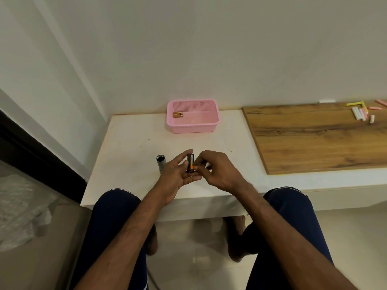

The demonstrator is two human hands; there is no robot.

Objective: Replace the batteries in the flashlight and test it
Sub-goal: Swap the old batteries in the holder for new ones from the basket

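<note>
A black battery holder (190, 163) with orange-and-black batteries in it stands upright between my hands over the white table (129, 151). My left hand (178, 174) grips it from below and behind. The fingertips of my right hand (215, 170) pinch a battery on its right side. The silver flashlight body (161, 162) stands open-ended on the table just left of my left hand, partly hidden by it. A few gold batteries (178, 114) lie in the pink basket (193, 124) at the back of the table.
A wooden board (314, 139) covers the table's right part, with several white, pink and yellow chalk sticks (361, 114) at its far end. The wall runs behind the table. My knees sit at the front edge. Crumpled plastic lies on the floor at left.
</note>
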